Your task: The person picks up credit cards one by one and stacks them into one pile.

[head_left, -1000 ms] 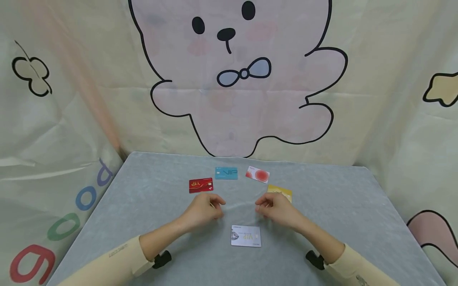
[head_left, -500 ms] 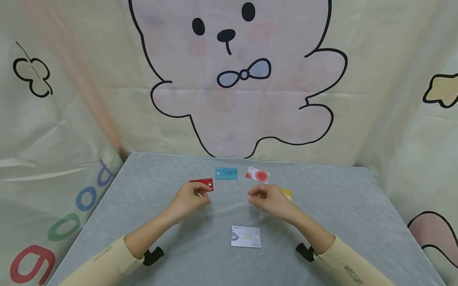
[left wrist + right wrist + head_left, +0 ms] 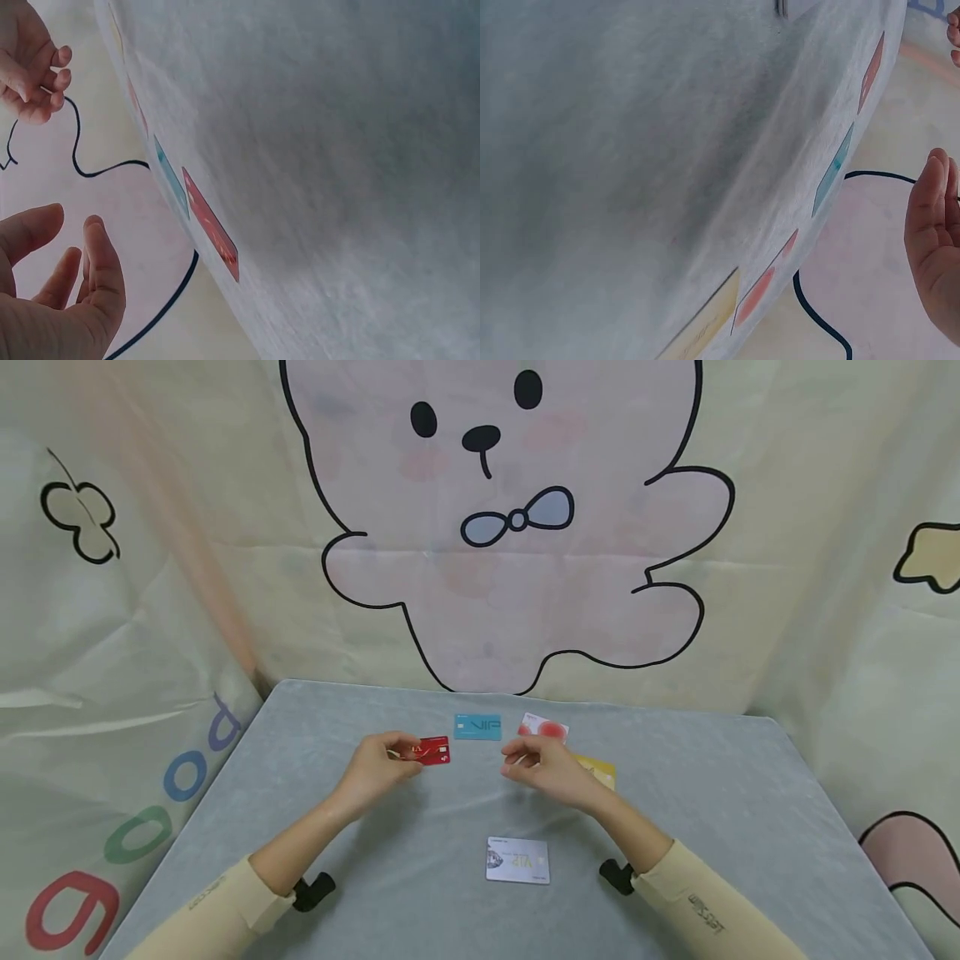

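My left hand (image 3: 377, 770) hovers in front of the red VIP card (image 3: 435, 751), hiding its left part in the head view. In the left wrist view that hand (image 3: 71, 292) holds nothing, its loosely bent fingers apart from the red card (image 3: 211, 225) lying on the cloth. My right hand (image 3: 551, 770) is raised with loosely bent fingers, partly covering the yellow card (image 3: 598, 770) and the lower edge of the white card with red circles (image 3: 543, 727). Nothing is in its grasp in the right wrist view. Between the hands, farther back, lies a blue VIP card (image 3: 477, 727).
A silver VIP card (image 3: 517, 860) lies nearer the front of the table, below both hands. Pale grey-blue cloth (image 3: 712, 827) covers the table. Behind it hangs a printed curtain (image 3: 510, 610) with a bear drawing.
Both hands have moved left and slightly away from the person. The left hand went from right of the red card to in front of its left part. The cards stay put.
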`<state>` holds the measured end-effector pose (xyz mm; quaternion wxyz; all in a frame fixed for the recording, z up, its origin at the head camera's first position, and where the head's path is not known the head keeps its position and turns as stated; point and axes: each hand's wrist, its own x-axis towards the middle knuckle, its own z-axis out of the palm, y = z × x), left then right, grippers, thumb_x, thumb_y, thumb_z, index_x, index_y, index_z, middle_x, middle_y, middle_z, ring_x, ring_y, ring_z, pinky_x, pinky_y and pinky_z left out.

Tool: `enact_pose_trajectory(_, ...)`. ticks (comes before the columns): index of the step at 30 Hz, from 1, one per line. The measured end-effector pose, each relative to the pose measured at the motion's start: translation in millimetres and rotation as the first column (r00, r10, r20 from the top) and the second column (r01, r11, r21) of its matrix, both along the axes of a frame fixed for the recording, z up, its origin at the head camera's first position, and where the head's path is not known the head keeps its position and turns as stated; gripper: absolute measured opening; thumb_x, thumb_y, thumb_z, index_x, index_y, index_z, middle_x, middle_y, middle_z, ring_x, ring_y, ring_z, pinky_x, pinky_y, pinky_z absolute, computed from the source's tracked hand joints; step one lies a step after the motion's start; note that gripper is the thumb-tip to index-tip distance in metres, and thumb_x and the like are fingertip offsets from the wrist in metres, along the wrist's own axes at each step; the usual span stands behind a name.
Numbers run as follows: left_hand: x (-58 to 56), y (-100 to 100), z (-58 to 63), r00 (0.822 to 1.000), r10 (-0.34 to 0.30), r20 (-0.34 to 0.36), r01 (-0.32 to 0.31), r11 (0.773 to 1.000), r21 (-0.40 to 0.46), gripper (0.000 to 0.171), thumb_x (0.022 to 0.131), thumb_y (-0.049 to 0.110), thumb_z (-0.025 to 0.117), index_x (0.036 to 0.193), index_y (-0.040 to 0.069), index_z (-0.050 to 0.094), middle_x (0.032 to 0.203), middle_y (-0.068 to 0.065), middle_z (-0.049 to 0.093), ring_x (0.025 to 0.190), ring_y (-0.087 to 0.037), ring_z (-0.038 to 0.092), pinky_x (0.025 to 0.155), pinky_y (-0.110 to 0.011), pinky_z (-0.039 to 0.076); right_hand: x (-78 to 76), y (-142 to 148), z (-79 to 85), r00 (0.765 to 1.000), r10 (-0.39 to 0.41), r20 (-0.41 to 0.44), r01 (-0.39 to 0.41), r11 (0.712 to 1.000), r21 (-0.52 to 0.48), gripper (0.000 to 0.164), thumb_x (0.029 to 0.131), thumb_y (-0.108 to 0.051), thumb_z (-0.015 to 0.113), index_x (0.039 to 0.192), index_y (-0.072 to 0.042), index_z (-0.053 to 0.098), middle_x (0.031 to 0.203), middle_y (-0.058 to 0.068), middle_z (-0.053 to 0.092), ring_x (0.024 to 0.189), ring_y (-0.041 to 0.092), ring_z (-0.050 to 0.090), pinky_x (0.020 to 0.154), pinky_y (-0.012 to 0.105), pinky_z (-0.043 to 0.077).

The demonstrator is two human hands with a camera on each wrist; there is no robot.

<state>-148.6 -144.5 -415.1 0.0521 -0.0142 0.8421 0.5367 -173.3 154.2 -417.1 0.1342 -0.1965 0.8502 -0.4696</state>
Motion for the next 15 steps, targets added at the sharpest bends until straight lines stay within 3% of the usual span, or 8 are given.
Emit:
enact_pose_trajectory(9,-9.1,-15,-3.0,0.999,0.036,-0.024,-0.036,0.999,-0.001,0.041,0.09,0.0,0.075,0.129,-0.005,0.068,0.111,-0.023,0.065,0.086,-0.024,0.064,0.067,-0.028,0.053,-11.6,-12,-6.2,1.0,-0.009,-0.019,0.009,1.0,-0.011,0.033,0.096,-0.02,0.076,0.124,-0.003,0.07,0.113,0.005,0.07,0.1,0.02,0.065,0.082,0.032,0.056)
enact_pose_trajectory(15,-14.8,-21,-7.6,0.998,0.054,-0.017,-0.054,0.998,-0.014,0.044,0.091,0.001,0.075,0.134,-0.003,0.066,0.108,-0.016,0.064,0.09,-0.026,0.064,0.07,-0.029,0.053,-17.9,-19,-8.5,1.0,-0.017,-0.012,0.017,1.0,0.01,0.035,0.096,-0.022,0.076,0.126,-0.004,0.069,0.116,0.006,0.069,0.102,0.02,0.064,0.085,0.034,0.056)
